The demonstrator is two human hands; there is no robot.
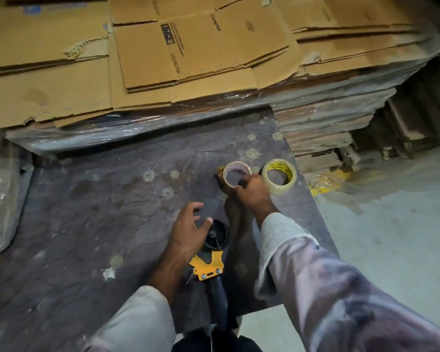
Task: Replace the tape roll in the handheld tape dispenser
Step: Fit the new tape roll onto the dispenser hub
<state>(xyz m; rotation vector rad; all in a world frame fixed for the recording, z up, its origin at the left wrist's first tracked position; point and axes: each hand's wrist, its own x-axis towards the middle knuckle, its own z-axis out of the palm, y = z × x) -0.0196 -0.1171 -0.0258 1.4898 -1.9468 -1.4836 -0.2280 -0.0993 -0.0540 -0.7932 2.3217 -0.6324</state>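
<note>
Reaching forward, your right hand (pixel 253 193) pinches the rim of an empty tape ring (pixel 236 176) on the dark mat (pixel 92 199). Just beside it, to the right, lies a full tape roll (pixel 279 176) with a yellow core. Your left hand (pixel 188 231) is spread open, thumb touching the black wheel (pixel 217 235) of the yellow tape dispenser (pixel 208 265) near you. Flat cardboard boxes (pixel 201 47) are stacked behind.

Hidden, cropped and blurred parts, head view

Tape dispenser (pixel 208 265): handle runs to 6 o'clock, its end lost behind clothing; left hand (pixel 188 232) covers the 9 o'clock side of the black hub. Right hand (pixel 254 191) hides the 5 o'clock edge of the empty core (pixel 236 177). Right sleeve (pixel 341 295) motion-blurred. Flattened cartons (pixel 201 47) cropped at 12 o'clock, small print unreadable.
</note>
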